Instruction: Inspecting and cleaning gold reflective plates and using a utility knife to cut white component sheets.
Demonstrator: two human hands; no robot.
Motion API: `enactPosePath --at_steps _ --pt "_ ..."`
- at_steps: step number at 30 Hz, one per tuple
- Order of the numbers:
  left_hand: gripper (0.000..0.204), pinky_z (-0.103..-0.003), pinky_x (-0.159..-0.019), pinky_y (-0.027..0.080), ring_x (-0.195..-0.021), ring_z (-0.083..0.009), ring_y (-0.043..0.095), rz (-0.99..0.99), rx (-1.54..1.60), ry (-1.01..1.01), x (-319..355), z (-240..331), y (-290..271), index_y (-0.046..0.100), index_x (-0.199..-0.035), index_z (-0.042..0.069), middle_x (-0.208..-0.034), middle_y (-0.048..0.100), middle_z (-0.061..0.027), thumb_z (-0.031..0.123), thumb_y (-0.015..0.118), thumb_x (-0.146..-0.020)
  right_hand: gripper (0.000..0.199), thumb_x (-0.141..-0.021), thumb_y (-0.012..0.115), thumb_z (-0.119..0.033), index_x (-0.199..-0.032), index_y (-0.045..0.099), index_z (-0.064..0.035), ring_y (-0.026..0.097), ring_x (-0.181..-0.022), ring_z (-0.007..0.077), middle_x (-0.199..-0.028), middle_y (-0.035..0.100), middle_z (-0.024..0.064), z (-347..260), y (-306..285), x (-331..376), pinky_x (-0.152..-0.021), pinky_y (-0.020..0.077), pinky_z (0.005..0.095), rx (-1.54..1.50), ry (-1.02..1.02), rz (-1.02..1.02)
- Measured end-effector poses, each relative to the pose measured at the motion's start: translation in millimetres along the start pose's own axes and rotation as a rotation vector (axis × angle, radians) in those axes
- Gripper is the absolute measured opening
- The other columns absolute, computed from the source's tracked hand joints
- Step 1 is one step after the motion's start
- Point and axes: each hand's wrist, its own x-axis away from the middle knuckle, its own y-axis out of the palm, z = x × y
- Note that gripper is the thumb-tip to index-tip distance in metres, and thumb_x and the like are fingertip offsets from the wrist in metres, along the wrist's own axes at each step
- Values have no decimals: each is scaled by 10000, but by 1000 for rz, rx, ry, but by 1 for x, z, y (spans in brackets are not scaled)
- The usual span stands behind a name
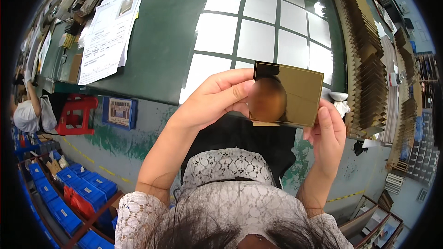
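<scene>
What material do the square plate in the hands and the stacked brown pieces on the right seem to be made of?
Square plate: probably polished metal or mirror-coated sheet, gold-toned; it gives a clear reflection. Both the left hand and the right hand hold it by its edges.
Stacked brown pieces: likely cardboard, matte tan, with thin layered edges.

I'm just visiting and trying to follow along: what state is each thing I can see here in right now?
Left hand: raised, gripping the gold card's left edge.
Right hand: raised, holding the card's lower right edge.
Gold mirror-like card: held up flat between both hands, off the table.
Paper sheets: lying flat on the green table.
Cardboard pieces: stacked in a row at the right.
Red stool: standing, unoccupied.
</scene>
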Motion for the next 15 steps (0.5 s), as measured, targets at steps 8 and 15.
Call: enactPosePath --at_steps 8,15 --pt "338 -251 -730 538 -881 -120 630 45 117 30 22 9 18 529 -1220 -27 -1025 637 -81 209 469 -986 284 -971 493 -169 -1132 582 48 474 -492 46 -713 597 8 -6 12 29 -429 288 164 -139 23 39" --pt "196 -243 -626 530 -688 -135 643 419 -189 181 37 15 2 594 -931 -3 -791 653 -84 187 548 -945 271 -970 494 -153 -1124 585 50 463 -482 44 -720 599 10 -9 22 38 -425 277 166 -115 -33 53"
